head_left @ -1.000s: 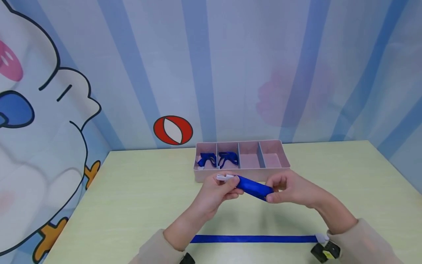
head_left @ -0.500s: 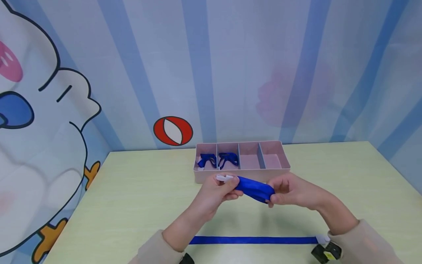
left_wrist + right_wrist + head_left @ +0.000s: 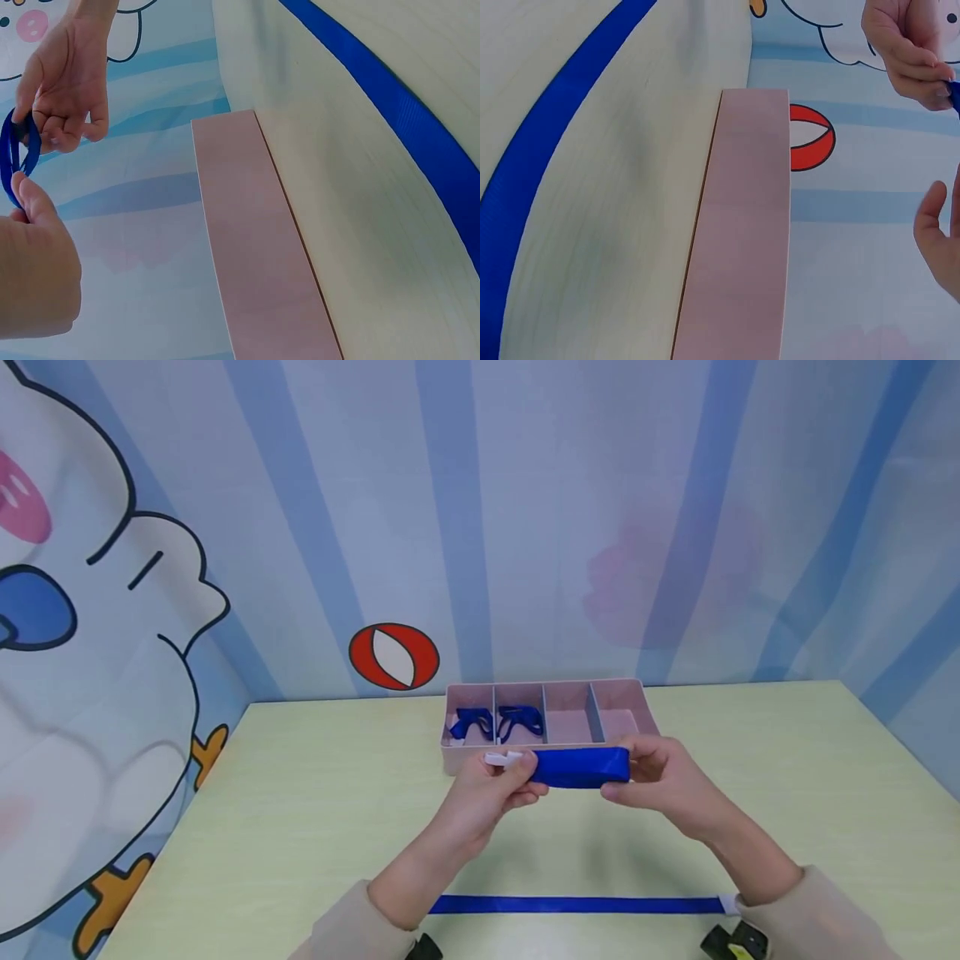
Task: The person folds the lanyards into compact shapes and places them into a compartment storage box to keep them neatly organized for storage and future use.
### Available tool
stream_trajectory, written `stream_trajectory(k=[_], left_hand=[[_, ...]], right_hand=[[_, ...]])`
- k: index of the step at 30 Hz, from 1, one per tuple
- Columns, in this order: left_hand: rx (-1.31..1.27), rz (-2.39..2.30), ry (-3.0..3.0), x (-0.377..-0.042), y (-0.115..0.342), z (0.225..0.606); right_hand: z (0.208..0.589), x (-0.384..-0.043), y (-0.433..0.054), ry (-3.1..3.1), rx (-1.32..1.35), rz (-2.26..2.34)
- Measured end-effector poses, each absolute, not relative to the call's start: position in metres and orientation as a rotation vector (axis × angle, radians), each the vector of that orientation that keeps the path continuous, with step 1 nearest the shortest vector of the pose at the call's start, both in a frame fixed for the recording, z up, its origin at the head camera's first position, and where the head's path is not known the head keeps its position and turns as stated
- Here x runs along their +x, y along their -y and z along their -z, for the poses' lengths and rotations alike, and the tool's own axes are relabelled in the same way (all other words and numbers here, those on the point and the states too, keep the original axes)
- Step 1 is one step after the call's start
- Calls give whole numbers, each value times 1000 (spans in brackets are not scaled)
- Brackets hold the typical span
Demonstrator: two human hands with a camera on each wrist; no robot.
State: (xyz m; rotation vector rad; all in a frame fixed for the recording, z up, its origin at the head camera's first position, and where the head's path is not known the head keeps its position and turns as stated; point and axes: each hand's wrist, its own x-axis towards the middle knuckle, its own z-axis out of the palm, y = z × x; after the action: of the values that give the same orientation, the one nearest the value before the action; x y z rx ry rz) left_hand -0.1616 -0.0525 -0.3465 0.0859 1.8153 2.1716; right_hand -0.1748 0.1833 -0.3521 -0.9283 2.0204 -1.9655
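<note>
A flat blue ribbon [image 3: 577, 767], wound into a loop with a white end piece [image 3: 498, 759], is held above the table in front of the box. My left hand [image 3: 491, 793] pinches its left end, thumb on top, beside the white piece. At the other end, my right hand [image 3: 663, 781] has its thumb by the lower corner and its fingers behind. The left wrist view shows the loop [image 3: 10, 161] edge-on between both hands. Another blue ribbon [image 3: 585, 905] lies stretched along the table, with a white end [image 3: 729, 904] near the right sleeve.
A pink box [image 3: 551, 758] with dividers stands at the table's back edge. Its two left compartments each contain a bundled blue ribbon [image 3: 520, 720]. The pale table [image 3: 337, 793] meets a printed curtain [image 3: 547, 527] behind.
The held ribbon has turned from slanting down rightward to nearly level, its broad side facing me. My right hand has risen slightly. The box and the ribbon on the table stay put.
</note>
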Motion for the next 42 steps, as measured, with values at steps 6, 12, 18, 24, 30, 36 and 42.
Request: stream_trajectory(k=[6,12,18,24,30,36,42], left_hand=[[77,-2200,-1832,-163,54,344],[137,-2219,-1811,-165,57,342],[198,-2192,-1825,-165,57,341],[212,-2156,-1877,-164,57,341],[173,-2146,-1885,-161,56,341],[124,-2167,-1885,-162,57,342],[68,-2136,-1953,-162,57,341]], right_hand=[[351,-173,-177,-2196,-898,2042],[353,-179,-185,-2198,-1019,1888],[350,-182,-195,-1934,-1134,1556],[349,-184,-201,-1781,-1191,1561],[354,-182,-200,-1787,-956,1798],[353,-178,-197,-1913,-759,1912],[347,-175,-189,-2079,-477,1950]])
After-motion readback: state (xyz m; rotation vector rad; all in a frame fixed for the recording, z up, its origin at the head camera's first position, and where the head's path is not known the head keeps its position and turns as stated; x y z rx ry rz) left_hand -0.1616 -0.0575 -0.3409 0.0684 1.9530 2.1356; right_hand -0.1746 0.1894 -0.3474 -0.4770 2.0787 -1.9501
